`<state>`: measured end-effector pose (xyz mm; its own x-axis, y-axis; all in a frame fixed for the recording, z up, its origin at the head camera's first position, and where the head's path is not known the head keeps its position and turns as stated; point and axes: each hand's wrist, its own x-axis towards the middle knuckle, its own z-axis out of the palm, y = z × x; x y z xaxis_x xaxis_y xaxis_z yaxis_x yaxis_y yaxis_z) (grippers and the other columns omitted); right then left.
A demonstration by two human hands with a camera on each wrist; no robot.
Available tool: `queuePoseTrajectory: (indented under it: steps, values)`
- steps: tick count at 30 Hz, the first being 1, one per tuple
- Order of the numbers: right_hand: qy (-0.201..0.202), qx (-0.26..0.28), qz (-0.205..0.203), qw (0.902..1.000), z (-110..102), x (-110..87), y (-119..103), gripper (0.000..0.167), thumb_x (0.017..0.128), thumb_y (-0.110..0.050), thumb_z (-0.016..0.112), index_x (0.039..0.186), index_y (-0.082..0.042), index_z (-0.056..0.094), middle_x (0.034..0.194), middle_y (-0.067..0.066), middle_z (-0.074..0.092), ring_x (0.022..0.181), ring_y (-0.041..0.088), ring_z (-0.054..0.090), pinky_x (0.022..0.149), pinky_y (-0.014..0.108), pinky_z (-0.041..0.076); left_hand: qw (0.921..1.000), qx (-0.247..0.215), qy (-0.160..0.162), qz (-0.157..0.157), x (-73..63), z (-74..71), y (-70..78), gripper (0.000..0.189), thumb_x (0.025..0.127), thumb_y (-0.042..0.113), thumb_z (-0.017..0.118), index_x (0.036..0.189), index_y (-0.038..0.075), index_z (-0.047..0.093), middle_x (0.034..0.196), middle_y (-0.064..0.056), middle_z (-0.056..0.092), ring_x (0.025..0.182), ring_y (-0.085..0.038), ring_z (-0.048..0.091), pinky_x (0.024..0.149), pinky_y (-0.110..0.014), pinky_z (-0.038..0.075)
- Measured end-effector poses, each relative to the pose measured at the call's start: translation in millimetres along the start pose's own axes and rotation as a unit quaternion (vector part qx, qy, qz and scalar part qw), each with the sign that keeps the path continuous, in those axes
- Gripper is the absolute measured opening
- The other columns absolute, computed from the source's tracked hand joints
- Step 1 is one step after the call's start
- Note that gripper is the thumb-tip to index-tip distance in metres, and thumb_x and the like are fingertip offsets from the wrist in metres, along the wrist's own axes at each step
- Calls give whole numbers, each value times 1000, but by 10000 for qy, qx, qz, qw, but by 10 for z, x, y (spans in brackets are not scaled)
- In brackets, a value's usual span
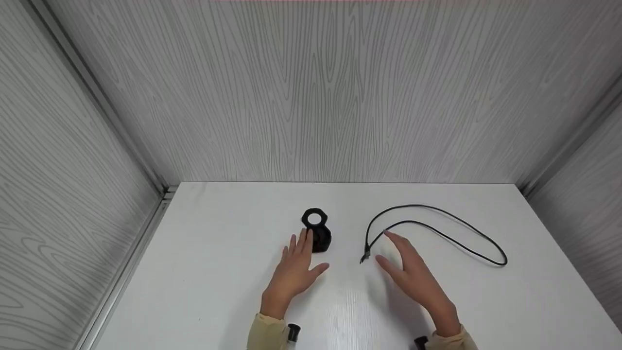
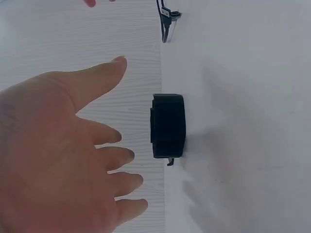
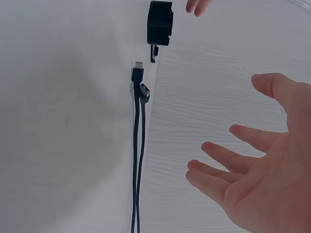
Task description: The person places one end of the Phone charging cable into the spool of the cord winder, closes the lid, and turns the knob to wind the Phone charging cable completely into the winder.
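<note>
L hand: the L hand (image 1: 294, 272) is hovering over the near-L side of the blk device; fingers are extending fwd almost straight, thumb is sticking out to the side; it's holding nothing. In head view the fingertips are overlapping the device, but L wrist view is showing a gap.
R hand: the R hand (image 1: 415, 277) is hanging nr the cable ends, wide open, fingers slightly bending, thumb standing well off; it's gripping nothing. Index tip is overlapping a strand in head view; R wrist view is showing it apart.
Blk device: the blk device (image 1: 321, 238) is lying abt mid-table, btwn L fingertips & cable; its flat ring (image 1: 314, 211) is pointing to the far side. Small dark tab (image 2: 170, 161) is poking out in wrist views; can't tell if that's the ring.
Blk cable: the blk cable (image 1: 413, 221) is looping out to the R; both connectors (image 1: 367, 253) are sitting close tog. at the L end, just L of R thumb.
Table: the white table (image 1: 233, 218) is bearing device + cable.
Panels: gray wood-grain back panel (image 1: 311, 87) is rising behind.
Sleeves: lt yellowish sleeves (image 1: 267, 333) are covering both forearms.
</note>
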<state>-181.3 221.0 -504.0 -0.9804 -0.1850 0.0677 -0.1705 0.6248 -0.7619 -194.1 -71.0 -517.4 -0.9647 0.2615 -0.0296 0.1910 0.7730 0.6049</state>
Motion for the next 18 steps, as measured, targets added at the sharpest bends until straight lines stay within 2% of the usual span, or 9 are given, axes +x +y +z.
queuePoseTrajectory:
  steps: [3,7,13,15,18]
  values:
    - [62,471,49,9989,86,59,-66,69,105,-43,64,163,-16,39,167,9,43,157,35,38,128,58,30,9986,-483,-150,-153,60,0,-67,93,104,41,66,169,2,13,178,-20,10,164,-44,14,131,-60,21]
    - [137,1091,79,9939,196,168,-160,59,106,-33,65,158,-12,47,158,13,55,148,36,51,125,55,37,9934,-1062,-330,-289,139,35,-126,97,103,41,67,170,6,6,179,-16,5,166,-37,13,132,-54,21]
    - [-12,1606,262,9867,389,328,-182,50,106,-25,64,153,-11,53,147,15,64,137,34,61,115,51,49,9890,-1369,-412,-394,216,104,-226,100,103,39,68,170,6,2,179,-16,2,167,-32,8,135,-50,16]
    - [-157,1892,415,9809,455,376,-159,49,107,-24,63,153,-11,53,146,16,65,134,32,63,112,47,51,9882,-1426,-398,-401,219,89,-253,99,103,38,68,169,5,2,179,-17,2,167,-33,7,135,-51,15]
    - [-406,2470,690,9657,532,432,-124,50,109,-23,58,155,-7,49,146,21,63,130,29,65,111,44,53,9870,-1528,-369,-334,228,40,-290,98,103,35,68,169,2,3,178,-19,3,167,-35,7,135,-52,14]
